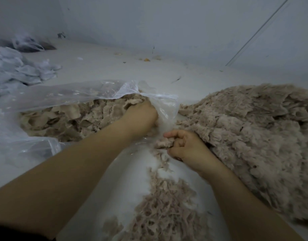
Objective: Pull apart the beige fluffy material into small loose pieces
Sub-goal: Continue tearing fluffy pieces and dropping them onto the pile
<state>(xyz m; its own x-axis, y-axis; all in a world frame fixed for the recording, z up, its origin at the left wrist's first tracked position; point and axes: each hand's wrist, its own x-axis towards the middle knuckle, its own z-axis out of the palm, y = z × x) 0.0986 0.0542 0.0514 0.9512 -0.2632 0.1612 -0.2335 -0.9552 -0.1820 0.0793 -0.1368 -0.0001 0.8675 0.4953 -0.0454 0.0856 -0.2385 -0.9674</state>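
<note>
A large heap of beige fluffy material [250, 136] lies on the right of the white surface. My right hand [186, 146] sits at its left edge, fingers curled round a small beige tuft [162, 143]. A clear plastic bag [66, 94] lies open on the left, holding loose beige pieces [69, 117]. My left hand [141, 115] reaches into the bag's mouth with its fingers buried in the pieces; what they hold is hidden. More pulled-apart beige shreds [163, 211] trail toward me between my forearms.
A pile of white crumpled bags or cloth [19, 70] sits at the far left. Small scraps [146, 59] lie by the back wall. A thin rod or cable [257, 32] slants down the wall at the upper right.
</note>
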